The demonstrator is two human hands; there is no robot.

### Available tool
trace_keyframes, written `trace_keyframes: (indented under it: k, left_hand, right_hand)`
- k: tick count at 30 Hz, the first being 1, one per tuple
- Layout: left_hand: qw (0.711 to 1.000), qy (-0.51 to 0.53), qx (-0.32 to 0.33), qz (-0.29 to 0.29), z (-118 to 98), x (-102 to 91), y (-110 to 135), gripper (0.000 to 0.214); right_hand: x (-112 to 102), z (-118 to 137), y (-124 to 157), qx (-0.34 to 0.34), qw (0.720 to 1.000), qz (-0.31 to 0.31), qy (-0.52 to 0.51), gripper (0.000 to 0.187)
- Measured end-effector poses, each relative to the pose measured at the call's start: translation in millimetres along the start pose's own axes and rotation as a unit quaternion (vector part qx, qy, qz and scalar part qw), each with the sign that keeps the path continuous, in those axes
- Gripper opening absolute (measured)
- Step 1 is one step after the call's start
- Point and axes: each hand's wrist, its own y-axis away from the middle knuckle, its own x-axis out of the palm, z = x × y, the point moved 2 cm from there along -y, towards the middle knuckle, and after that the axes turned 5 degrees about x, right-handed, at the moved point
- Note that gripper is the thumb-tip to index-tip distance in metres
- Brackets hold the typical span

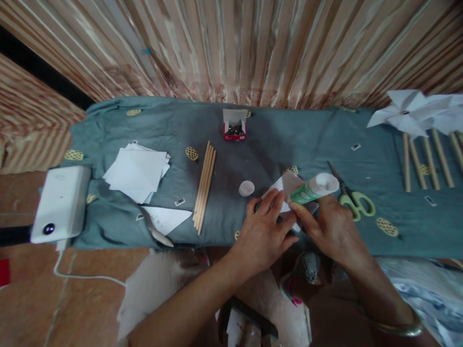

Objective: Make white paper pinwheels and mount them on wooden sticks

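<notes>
My right hand point(331, 224) is closed around a white and green glue stick point(307, 192), tilted over a piece of white paper point(287, 185). Lying across the near left part of that paper is my left hand point(265, 226), its fingers spread and pressing down, so much of the sheet is hidden. A round white disc, perhaps a cap point(246, 188), lies just left of the paper. Beside my right hand, green-handled scissors point(356, 202) rest with their blades pointing away from me.
Several wooden sticks point(205, 188) lie left of my hands, by a stack of white paper squares point(137, 168) and a cut paper piece point(168, 219). A small red box of metal pins point(235, 126) stands behind. White paper pinwheels point(405, 113) on sticks lie far right.
</notes>
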Motion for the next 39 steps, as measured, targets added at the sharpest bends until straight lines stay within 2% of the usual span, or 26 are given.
trace_keyframes:
  k: [19, 39]
  left_hand:
    - [1.0, 0.0, 0.0, -0.002, -0.1, -0.5, 0.1, 0.039]
    - [1.0, -0.001, 0.0, -0.004, 0.1, 0.2, 0.3, 0.042]
  right_hand:
    - [-1.5, 0.9, 5.0, -0.038, 0.999, -0.011, -0.021, 0.027]
    - [-0.6, -6.1, 6.8, -0.006, 1.0, -0.006, -0.006, 0.033]
